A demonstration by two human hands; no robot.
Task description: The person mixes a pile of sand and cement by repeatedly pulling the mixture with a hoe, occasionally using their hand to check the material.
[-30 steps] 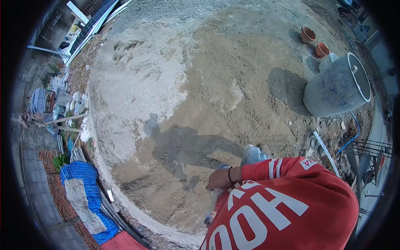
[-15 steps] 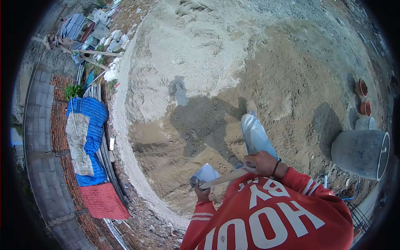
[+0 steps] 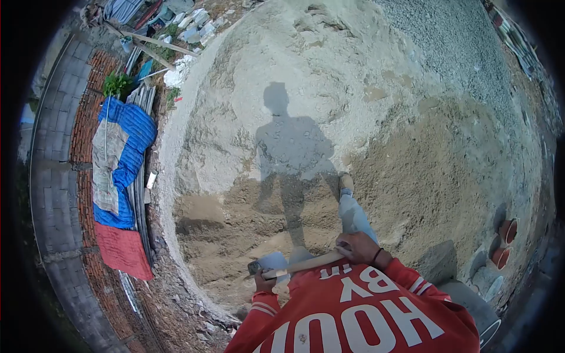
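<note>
A pale wooden handle lies slantwise across the front of the red sweatshirt. My left hand is closed around its lower left end, where a pale, flat bluish piece shows beside it. My right hand grips the other end, knuckles up. I cannot tell what kind of tool the handle belongs to. One leg in light jeans reaches forward, its shoe on the brown sand.
Pale sand rises ahead, with grey gravel at the far right. Blue tarp and red cloth cover materials along the left, near stacked bricks. Reddish buckets and a large grey drum stand at right.
My view has shifted, so the drum and buckets sit lower in it. Both hands stay on the handle, now lower left in view, and my shadow's arms are closer to its body.
</note>
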